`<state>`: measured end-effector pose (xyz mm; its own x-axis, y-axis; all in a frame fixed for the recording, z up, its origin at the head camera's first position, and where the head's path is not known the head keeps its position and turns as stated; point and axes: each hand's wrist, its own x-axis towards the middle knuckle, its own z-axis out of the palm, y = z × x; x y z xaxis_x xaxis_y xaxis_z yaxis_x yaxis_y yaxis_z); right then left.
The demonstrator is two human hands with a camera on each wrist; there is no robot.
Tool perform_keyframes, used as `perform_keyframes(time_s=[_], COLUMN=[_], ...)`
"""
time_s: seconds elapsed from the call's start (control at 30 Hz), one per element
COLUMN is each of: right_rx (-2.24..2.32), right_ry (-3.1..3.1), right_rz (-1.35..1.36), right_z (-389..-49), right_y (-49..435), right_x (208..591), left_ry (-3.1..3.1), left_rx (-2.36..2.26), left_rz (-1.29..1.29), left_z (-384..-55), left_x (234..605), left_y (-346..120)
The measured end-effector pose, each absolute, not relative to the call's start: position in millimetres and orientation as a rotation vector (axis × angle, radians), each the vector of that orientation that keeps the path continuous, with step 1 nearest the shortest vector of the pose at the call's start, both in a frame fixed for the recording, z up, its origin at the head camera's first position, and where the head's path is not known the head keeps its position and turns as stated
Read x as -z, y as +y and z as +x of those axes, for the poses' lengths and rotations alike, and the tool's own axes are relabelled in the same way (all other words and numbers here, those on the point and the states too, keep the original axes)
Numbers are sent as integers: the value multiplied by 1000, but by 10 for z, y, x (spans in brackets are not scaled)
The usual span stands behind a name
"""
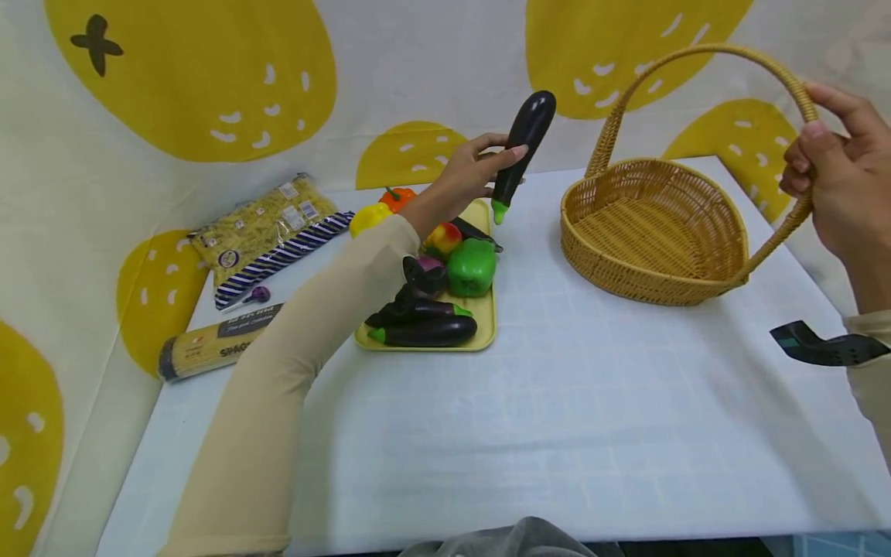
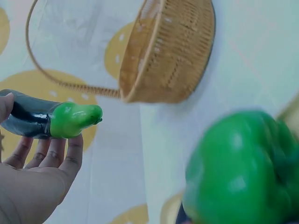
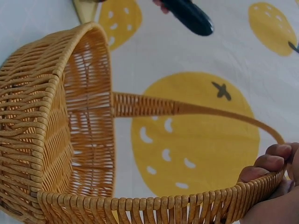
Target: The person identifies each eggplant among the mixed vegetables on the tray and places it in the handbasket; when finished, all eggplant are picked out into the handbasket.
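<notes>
My left hand (image 1: 480, 166) grips a dark eggplant (image 1: 532, 124) in the air, its green stem end pointing down toward the table. In the left wrist view the thumb and fingers stand on either side of the eggplant (image 2: 32, 114). My right hand (image 1: 838, 170) holds the handle of a wicker basket (image 1: 654, 286) near its right side. In the right wrist view, fingers (image 3: 268, 163) wrap round that handle, and the basket's inside shows bare weave. Below the left hand lies a yellow tray (image 1: 485, 329) with a green bell pepper (image 1: 472, 268) and several eggplants (image 1: 431, 331).
Also on the tray are an orange pepper (image 1: 397, 199), a yellow pepper (image 1: 369, 218) and a red-yellow fruit (image 1: 444, 240). To the left lie a bag of pasta (image 1: 267, 224), a spaghetti pack (image 1: 216, 340) and a small purple item (image 1: 261, 294). A patterned cloth (image 1: 431, 70) hangs behind the table.
</notes>
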<state>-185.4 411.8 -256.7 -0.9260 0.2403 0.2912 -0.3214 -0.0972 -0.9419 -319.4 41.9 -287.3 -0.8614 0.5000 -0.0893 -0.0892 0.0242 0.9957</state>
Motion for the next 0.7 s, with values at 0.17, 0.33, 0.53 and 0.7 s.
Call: perform_keyframes(time_s=[0.17,0.33,0.53,0.7], right_rx=[-2132,-2164,-2195,-2205], right_ry=[-1759,-1708,-1683,-1676], right_rz=[76,124,188,212], right_z=[-1852,-1858,-1850,-1857], right_y=[4041,3969,3899,3876], right_x=[2555,2542,2552,2567], left_ry=[1854,1857,1880,1942], left_rx=[-1874,-1820,-1752,-1699], left_rz=[461,475,480,487], left_z=[-3151,-3111,-3071,-3068], left_x=[2847,2830,2830,2868], left_y=[673,898,1123,1252])
